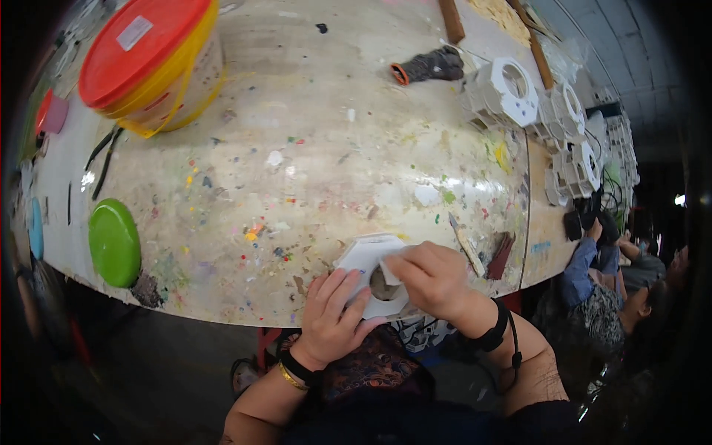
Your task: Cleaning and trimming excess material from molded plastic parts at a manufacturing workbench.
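Note:
A white octagonal frame point(358, 258) with a round hole in its middle lies at the table's near edge, in front of me. My left hand point(330, 315) holds its left side, fingers spread over the top face and thumb at the near edge. Fingers bent in a pinch, my right hand point(434, 278) is over the right side of the hole. Between those fingertips is a small pale flat piece point(389, 273), slightly blurred; its material is unclear. The frame's right edge is partly hidden under my right hand.
Right of my hands lie a pointed tool point(466, 245) and a dark red scrap point(500, 256). Several white octagonal housings point(512, 93) stand far right, near a dark glove point(430, 67). At left are a red-lidded bucket point(178, 81), pliers point(106, 159) and a green lid point(115, 242). People point(615, 297) sit at right.

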Tool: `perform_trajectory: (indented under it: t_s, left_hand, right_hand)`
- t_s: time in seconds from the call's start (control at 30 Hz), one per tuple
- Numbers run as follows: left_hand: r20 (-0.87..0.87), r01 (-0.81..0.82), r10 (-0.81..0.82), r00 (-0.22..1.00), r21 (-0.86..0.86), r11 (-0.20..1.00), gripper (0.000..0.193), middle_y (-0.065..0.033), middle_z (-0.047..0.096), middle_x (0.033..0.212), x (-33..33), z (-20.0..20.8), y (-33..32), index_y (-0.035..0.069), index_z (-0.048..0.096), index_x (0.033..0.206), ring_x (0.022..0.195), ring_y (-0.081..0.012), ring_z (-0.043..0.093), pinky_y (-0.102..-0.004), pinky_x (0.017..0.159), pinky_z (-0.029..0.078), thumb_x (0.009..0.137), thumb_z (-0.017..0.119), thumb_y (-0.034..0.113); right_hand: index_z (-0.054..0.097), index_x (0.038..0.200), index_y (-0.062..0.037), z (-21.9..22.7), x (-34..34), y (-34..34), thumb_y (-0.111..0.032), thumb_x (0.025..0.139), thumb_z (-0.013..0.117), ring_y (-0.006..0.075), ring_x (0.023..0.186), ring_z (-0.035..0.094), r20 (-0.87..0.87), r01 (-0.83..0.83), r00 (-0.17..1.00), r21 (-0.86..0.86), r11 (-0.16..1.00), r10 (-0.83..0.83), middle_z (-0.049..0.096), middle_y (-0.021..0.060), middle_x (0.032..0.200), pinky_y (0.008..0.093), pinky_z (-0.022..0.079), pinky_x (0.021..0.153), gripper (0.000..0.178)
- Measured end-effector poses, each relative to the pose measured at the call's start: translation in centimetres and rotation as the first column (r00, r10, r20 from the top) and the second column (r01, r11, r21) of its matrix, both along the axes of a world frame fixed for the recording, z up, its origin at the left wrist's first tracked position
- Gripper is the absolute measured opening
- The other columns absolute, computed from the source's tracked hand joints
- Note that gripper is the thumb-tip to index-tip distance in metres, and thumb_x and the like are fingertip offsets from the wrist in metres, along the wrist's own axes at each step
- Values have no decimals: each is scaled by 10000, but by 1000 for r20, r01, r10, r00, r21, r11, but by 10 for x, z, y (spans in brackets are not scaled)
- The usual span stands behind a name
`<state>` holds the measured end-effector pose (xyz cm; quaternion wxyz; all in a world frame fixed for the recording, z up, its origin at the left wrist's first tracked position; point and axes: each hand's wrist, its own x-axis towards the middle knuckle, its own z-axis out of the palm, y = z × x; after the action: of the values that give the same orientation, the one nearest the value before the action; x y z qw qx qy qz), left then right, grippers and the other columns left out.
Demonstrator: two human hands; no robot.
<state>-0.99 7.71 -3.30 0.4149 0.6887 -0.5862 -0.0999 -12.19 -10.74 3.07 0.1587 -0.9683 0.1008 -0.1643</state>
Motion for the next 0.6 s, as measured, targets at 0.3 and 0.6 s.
perform_trajectory:
  t_s: [0.3, 0.6]
  left_hand:
    - [-55, 1, -15, 998, -249, 969, 612, -243, 452, 1406, -36, -47, -15, 16, 602, 1100, 1406, -429, 346, -606, 1113, 285, 638, 823, 351]
    - [54, -168, 202, 978, -368, 915, 565, -208, 537, 1267, -33, -52, -23, 47, 641, 992, 1301, -420, 445, -597, 1020, 373, 633, 799, 454]
  right_hand:
    - [689, 1017, -33, -100, -39, -48, -39, 761, 747, 288, 769, 627, 133, -166, 979, 83, 983, 154, 615, 125, 807, 355, 534, 642, 263]
    - [688, 1035, -35, -142, 60, -67, -28, 773, 734, 298, 807, 630, 171, -525, 843, 53, 850, 510, 623, 136, 827, 366, 539, 682, 266]
